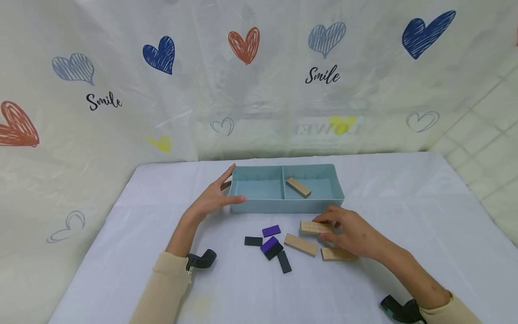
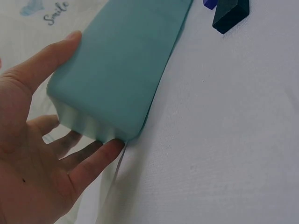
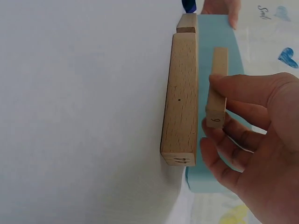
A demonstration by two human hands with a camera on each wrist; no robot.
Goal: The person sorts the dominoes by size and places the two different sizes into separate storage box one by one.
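Note:
My left hand is spread around the left end of a light blue two-compartment box. In the left wrist view, its thumb lies by the long wall and its other fingertips touch the end wall. My right hand pinches a wooden block between thumb and fingers, just in front of the box; the right wrist view shows a 6 on the end of that block. Below it lie two more wooden blocks, one at the left and one at the right, marked 44 in the right wrist view.
One wooden block lies slanted in the box's right compartment. Left of the wooden blocks are purple blocks and black blocks, some overlapping. A white cloth covers the table, and a heart-printed sheet hangs behind.

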